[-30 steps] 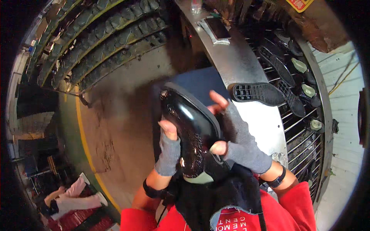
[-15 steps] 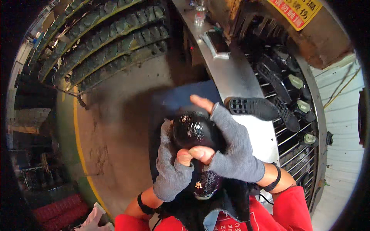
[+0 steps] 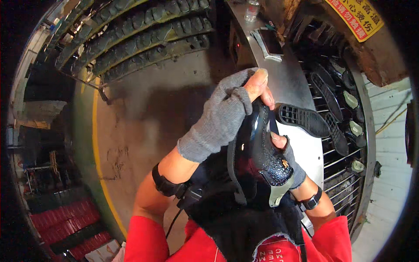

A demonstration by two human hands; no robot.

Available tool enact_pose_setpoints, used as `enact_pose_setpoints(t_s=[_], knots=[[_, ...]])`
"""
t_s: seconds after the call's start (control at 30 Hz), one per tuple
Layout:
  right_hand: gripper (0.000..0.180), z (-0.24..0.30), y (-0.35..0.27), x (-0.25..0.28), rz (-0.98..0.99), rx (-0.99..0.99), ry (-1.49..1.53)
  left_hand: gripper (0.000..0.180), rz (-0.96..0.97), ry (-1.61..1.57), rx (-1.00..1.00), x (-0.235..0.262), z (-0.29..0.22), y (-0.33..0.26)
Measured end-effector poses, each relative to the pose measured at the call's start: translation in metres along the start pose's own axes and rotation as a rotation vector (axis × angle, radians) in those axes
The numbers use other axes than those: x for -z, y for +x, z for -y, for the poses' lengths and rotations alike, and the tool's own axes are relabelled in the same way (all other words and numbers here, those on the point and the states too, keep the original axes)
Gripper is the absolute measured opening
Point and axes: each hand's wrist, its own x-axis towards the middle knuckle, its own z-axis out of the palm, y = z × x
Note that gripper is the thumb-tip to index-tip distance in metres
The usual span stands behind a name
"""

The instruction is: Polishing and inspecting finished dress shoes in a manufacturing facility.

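- Far left, low: red stacks (image 3: 65,225), kind unclear.
- Next in: yellow line (image 3: 97,144) along the floor (image 3: 144,113); above, shelves (image 3: 174,40) with rows of dark shoes (image 3: 144,28).
- Left hand (image 3: 231,105): grey fingerless glove, black band (image 3: 166,183) on wrist. Fingers clamped on the shoe's upper end, bare tips bunched there.
- Shoe (image 3: 255,153): black, glossy, tilted, held up between both hands over the apron (image 3: 244,227). Sole edge faces left; pale green piece (image 3: 280,192) at its lower end.
- Right hand (image 3: 290,161): same glove type, watch-like band (image 3: 312,201) on wrist. Thumb on the shoe's right side, other fingers hidden behind; reads as clamped on the shoe.
- Tabletop (image 3: 292,78), right of the hands: clear bottle (image 3: 252,11) at far end, then phone (image 3: 273,42) on a white cloth (image 3: 262,46). Black sole (image 3: 303,121) nearer, its right end by the barred rack (image 3: 371,131).
- Rack: more soles and dark shoes with pale green pieces.
- Far right: yellow-red sign (image 3: 355,17) up top, pale ribbed wall (image 3: 393,174) below.
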Motion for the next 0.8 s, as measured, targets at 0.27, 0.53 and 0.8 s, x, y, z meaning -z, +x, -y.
enact_pose_setpoints(t_s=[0.27,0.53,0.8], knots=[[0.057,-0.018,-0.022,0.015,-0.059,0.159,-0.145,0.042,-0.227,-0.113,0.157,0.019,0.031,-0.020],[0.065,-0.022,-0.031,-0.009,-0.458,0.006,-0.719,0.064,-0.672,0.182,0.046,-0.032,0.063,-0.086],[0.031,0.007,0.060,0.033,-0.327,0.176,-0.255,0.082,-0.350,-0.209,0.171,0.028,0.102,-0.065]])
